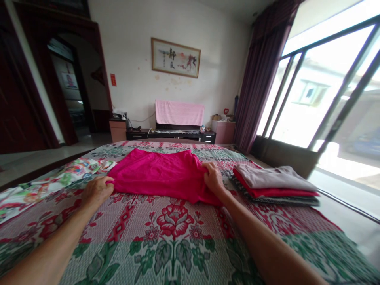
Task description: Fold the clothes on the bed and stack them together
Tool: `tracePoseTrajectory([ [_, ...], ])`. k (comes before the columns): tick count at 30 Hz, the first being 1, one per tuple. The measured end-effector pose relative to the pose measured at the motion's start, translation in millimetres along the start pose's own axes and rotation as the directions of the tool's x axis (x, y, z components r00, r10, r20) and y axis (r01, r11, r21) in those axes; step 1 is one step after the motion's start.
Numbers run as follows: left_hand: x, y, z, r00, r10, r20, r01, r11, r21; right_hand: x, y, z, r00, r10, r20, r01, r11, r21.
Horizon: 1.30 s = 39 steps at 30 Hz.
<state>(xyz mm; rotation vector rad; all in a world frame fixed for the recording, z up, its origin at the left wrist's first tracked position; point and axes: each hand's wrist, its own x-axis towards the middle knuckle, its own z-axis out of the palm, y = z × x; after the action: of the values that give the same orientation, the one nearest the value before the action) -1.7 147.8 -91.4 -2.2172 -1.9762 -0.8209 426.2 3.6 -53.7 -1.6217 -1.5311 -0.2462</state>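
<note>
Left hand (pixel 99 190): fingers pinched on the near left corner of a bright pink garment (pixel 157 176).
Right hand (pixel 213 178): gripping the garment's right edge, fingers curled into the fabric.
Pink garment: spread between the two hands, lightly wrinkled, part of it reaching past the right wrist; no lettering shows on it.
Flowered cover (pixel 175 245): under the garment, woven in red, green and white with a large red bloom.
Printed cloth (pixel 68 176): left of the left hand, white with multicoloured print, too blurred to read.
Folded stack (pixel 273 180): right of the right hand, well apart from the garment; grey on top, red beneath, dark patterned fabric lowest.
Pink towel (pixel 179 113): draped over a dark object on the low black cabinet (pixel 138 135) by the far wall.
Framed scroll (pixel 175 57): on the wall above; two large brushed characters, apparently 靜 and 氣, with smaller writing too tiny to read.
Red slip (pixel 113 80): beside the doorway, its marks illegible.
</note>
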Motion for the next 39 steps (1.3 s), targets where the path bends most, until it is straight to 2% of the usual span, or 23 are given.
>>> tracePoseTrajectory([
  [2, -0.2, 0.9, -1.2, 1.000, -0.003, 0.006, 0.003, 0.999, 0.038, -6.8, -23.7, 8.4, 0.972, -0.154, 0.177, 0.155, 0.988, 0.011],
  [4, -0.4, 1.8, -2.3, 1.000, -0.009, 0.010, 0.008, 0.998, 0.070, -15.1, -45.4, 17.8, 0.887, -0.297, 0.354, 0.293, 0.954, 0.067],
  [6, -0.5, 2.1, -2.7, 1.000, -0.008, 0.007, 0.008, 0.997, 0.073, -24.1, -62.3, 25.9, 0.801, -0.361, 0.478, 0.357, 0.928, 0.102],
  [8, -0.5, 1.7, -2.4, 1.000, -0.010, 0.008, 0.009, 0.998, 0.065, -32.4, -73.7, 31.5, 0.762, -0.366, 0.535, 0.371, 0.923, 0.104],
  [13, -0.7, 0.3, -1.5, 1.000, -0.006, 0.031, 0.004, 0.998, 0.062, -44.0, -84.7, 35.3, 0.751, -0.335, 0.569, 0.359, 0.931, 0.074],
  [27, 0.0, -0.3, 0.2, 1.000, 0.000, 0.011, -0.001, 0.998, 0.069, -46.3, -82.7, 39.2, 0.761, -0.327, 0.561, 0.364, 0.930, 0.048],
  [29, 0.4, -0.9, 0.8, 1.000, -0.004, 0.010, 0.003, 0.998, 0.065, -43.0, -83.2, 35.6, 0.771, -0.301, 0.561, 0.343, 0.939, 0.031],
  [33, -0.3, 0.0, 0.4, 1.000, -0.009, 0.017, 0.008, 0.998, 0.065, -36.2, -82.6, 24.7, 0.831, -0.169, 0.529, 0.254, 0.963, -0.091],
  [35, -0.8, 0.7, 0.0, 1.000, -0.011, 0.017, 0.010, 0.998, 0.064, -34.7, -81.9, 21.4, 0.847, -0.152, 0.510, 0.245, 0.962, -0.119],
  [39, -1.3, 0.8, -0.7, 1.000, -0.014, 0.023, 0.012, 0.998, 0.056, -28.8, -77.3, 19.3, 0.811, -0.218, 0.543, 0.279, 0.960, -0.032],
])
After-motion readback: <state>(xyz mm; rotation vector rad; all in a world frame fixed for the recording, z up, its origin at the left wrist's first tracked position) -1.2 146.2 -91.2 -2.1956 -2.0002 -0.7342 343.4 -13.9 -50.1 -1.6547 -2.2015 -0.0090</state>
